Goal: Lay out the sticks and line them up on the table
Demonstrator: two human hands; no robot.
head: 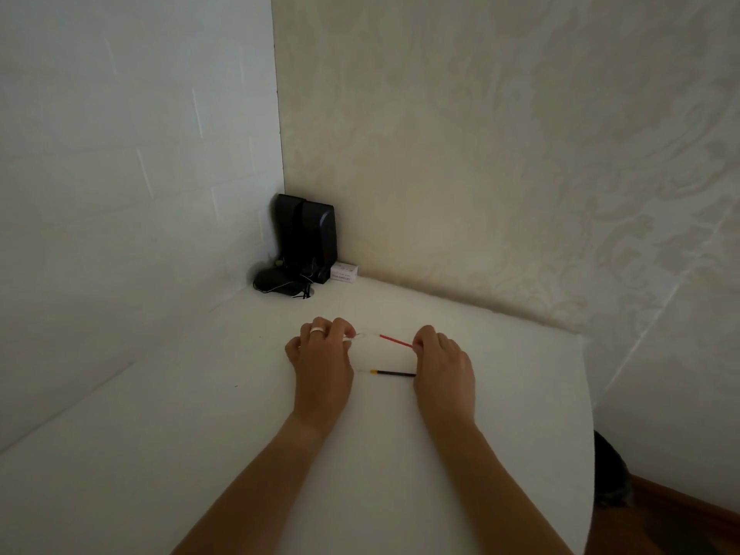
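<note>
Two hands worked over the white surface [400, 454]: the right hand [442, 360] pinched one thin red refill [395, 341], the left hand [320, 350] pinched its clear tip [360, 335]; one black refill [394, 373], yellow-tipped, lay between them

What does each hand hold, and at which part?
The right hand pinches the red refill at its right end; the left hand pinches a clear pen barrel at its left end.

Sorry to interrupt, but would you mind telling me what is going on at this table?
A person works with both hands at a white table. The right hand pinches a thin red refill; the left hand holds a small clear piece near its other end. A black refill lies on the table between the hands. Black speakers stand in the corner.
</note>
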